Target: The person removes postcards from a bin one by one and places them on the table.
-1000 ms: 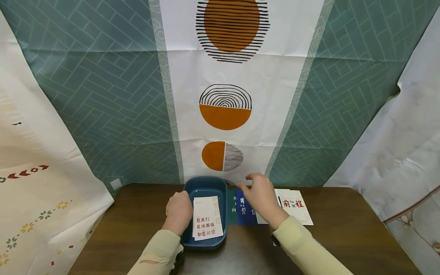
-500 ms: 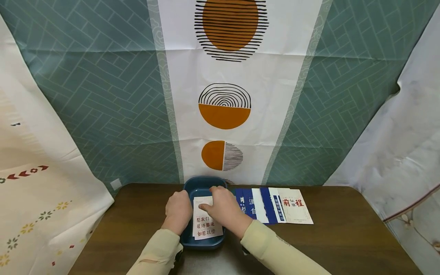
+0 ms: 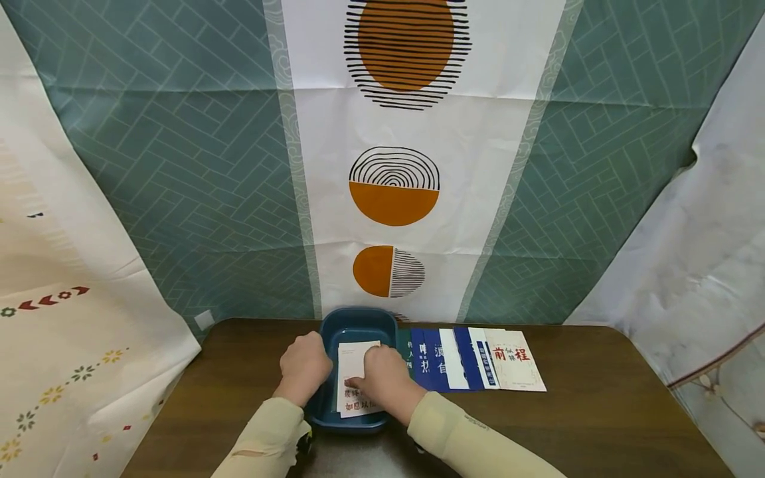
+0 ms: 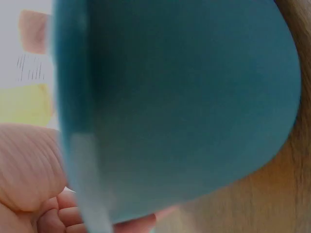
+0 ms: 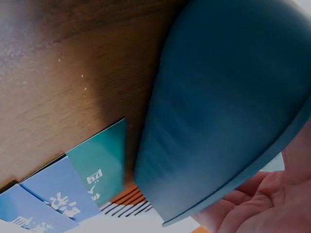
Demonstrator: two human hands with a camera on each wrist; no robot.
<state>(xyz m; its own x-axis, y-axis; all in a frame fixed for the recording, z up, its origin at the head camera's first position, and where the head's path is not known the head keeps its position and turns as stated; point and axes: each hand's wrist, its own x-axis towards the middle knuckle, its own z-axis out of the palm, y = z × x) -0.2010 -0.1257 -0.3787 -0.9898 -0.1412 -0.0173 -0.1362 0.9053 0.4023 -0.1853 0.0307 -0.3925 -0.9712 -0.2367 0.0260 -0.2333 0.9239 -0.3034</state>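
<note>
A dark blue plastic bin (image 3: 358, 315) stands on the table. Inside it lies a small stack of white cards (image 3: 351, 362) with red writing. At the bin's left rim, my left hand (image 3: 306, 365) grips the wall; the left wrist view shows fingers (image 4: 141, 224) beside the bin's outer side. My right hand (image 3: 388, 382) reaches over the right rim into the bin, thumb over the cards. Its fingertips are hidden, and I cannot tell whether they pinch a card.
Right of the bin, an overlapping row of cards lies on the wooden table (image 3: 597, 398): a green card (image 5: 104, 162), several blue and white ones, and a white card (image 3: 516, 362) with red writing at the end. A patterned cloth (image 3: 239, 199) hangs behind the table.
My right hand has moved left from over the card row to the bin, then lowered onto the card stack. My left hand has stayed at the bin's left rim.
</note>
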